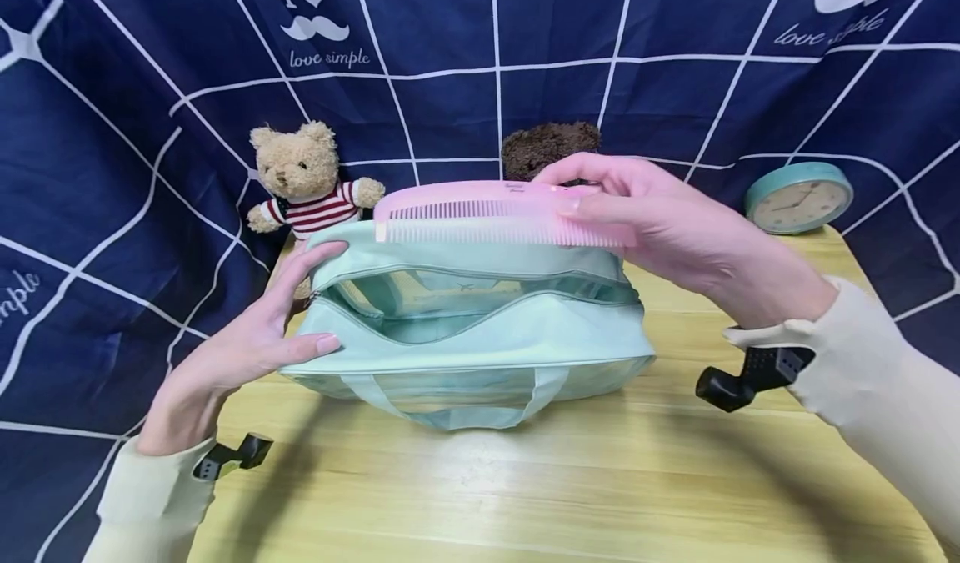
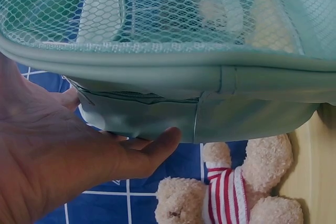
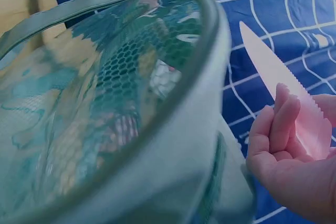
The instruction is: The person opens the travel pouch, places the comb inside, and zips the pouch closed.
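Observation:
A mint-green zip bag (image 1: pixel 570 329) with clear panels stands on the table, its top zip gaping in the head view. My left hand (image 1: pixel 247 338) grips the bag's left end, thumb on the front of the top and a finger at the rear edge; in the left wrist view this hand (image 2: pixel 79 150) lies against the end panel. My right hand (image 1: pixel 660 221) pinches a translucent pink comb (image 1: pixel 457 213) at its right end, level above the rear of the opening, teeth downward. In the right wrist view the comb (image 3: pixel 268 64) appears beside the bag, edge-on.
Behind the bag's left end sits a tan teddy bear (image 1: pixel 296 167) in a striped shirt. A dark brown plush (image 1: pixel 547 148) is partly hidden behind the right hand. At the back right stands a teal round clock (image 1: pixel 798 198). A dark blue cloth (image 1: pixel 442 29) hangs behind the wooden table (image 1: pixel 480 496).

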### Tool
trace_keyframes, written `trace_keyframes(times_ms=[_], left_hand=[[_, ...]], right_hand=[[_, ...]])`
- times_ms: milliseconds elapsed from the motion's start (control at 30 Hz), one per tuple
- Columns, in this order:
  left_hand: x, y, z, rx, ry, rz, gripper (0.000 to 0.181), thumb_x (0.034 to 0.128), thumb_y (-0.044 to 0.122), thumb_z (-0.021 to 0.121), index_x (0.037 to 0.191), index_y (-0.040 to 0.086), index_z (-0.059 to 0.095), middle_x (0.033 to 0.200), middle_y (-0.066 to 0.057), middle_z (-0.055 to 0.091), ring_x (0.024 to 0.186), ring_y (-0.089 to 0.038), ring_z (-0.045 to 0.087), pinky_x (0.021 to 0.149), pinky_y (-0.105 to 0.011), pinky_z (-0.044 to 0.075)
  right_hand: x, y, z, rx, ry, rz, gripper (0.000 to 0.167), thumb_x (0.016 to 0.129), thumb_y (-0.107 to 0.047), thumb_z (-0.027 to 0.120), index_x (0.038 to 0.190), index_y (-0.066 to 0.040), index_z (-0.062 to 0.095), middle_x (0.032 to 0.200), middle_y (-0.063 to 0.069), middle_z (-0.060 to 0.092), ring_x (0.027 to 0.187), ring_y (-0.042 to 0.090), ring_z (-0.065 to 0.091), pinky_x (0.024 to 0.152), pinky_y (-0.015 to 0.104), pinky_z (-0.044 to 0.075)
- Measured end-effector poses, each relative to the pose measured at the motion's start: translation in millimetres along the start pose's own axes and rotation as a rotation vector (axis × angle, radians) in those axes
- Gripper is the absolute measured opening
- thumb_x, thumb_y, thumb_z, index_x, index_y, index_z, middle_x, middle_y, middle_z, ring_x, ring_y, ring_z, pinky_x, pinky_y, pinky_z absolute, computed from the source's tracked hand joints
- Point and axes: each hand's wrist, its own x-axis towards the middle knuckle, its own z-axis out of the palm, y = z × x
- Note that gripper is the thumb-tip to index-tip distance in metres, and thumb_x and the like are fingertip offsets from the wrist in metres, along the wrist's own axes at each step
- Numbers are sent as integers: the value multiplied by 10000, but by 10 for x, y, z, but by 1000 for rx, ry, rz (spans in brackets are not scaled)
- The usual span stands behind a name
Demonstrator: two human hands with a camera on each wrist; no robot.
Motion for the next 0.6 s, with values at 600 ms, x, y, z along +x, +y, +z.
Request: trace_keyframes(times_ms=[600], left_hand=[[-7, -12, -3, 2, -16, -1, 981, 918, 122, 830, 1715, 232, 269, 1760, -25, 110, 1596, -213, 23, 1224, -567, 72]], right_hand=[[135, 423, 244, -47, 10, 119, 347, 1114, -146, 624, 1453, -79, 652, 1360, 160, 706, 1078, 216, 702, 792, 292, 586]])
